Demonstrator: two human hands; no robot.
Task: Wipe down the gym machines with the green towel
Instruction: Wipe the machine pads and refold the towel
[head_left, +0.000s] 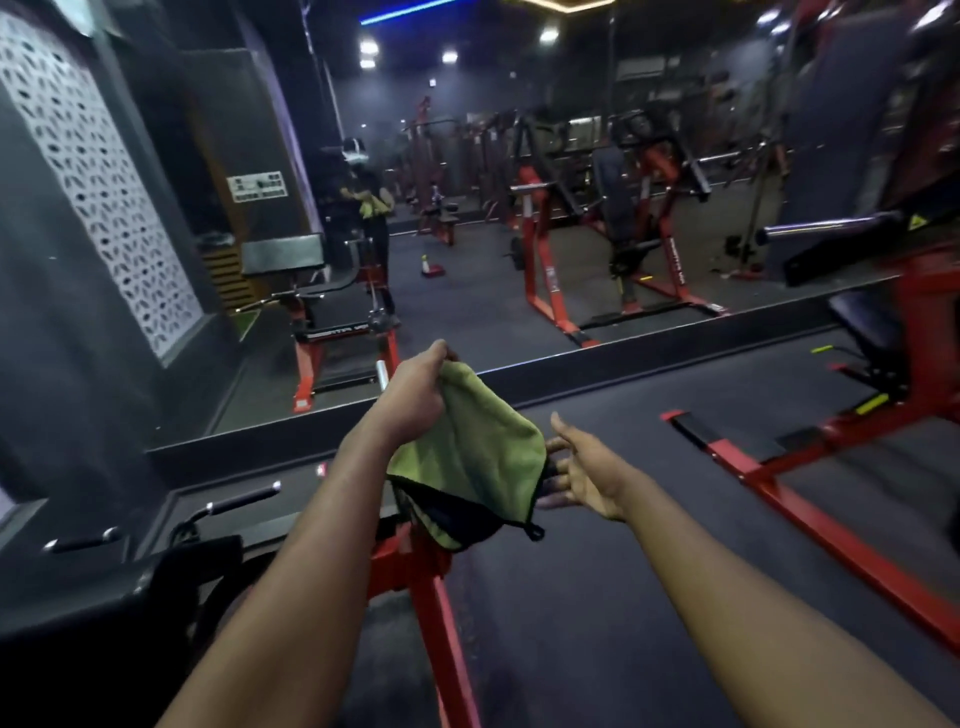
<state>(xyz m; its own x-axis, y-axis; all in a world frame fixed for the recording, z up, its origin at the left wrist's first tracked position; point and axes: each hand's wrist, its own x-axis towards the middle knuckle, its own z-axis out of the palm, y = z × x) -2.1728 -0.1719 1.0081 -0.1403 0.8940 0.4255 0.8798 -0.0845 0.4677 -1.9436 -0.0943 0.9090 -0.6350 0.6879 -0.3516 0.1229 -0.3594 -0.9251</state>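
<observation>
Pinching towel (472, 447) at top edge with left hand (415, 395), hanging mid-air over machine (415, 571); right hand (582, 473) just beside lower edge, fingers spread, gripping nothing; looks soft, light, limp, not slippery; best to take second corner, then wad into palm for wiping.

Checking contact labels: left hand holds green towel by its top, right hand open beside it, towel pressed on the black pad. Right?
One error. The head view shows the green towel hanging free from the left hand, not pressed on the black pad. The right hand is open beside it, as stated.
</observation>
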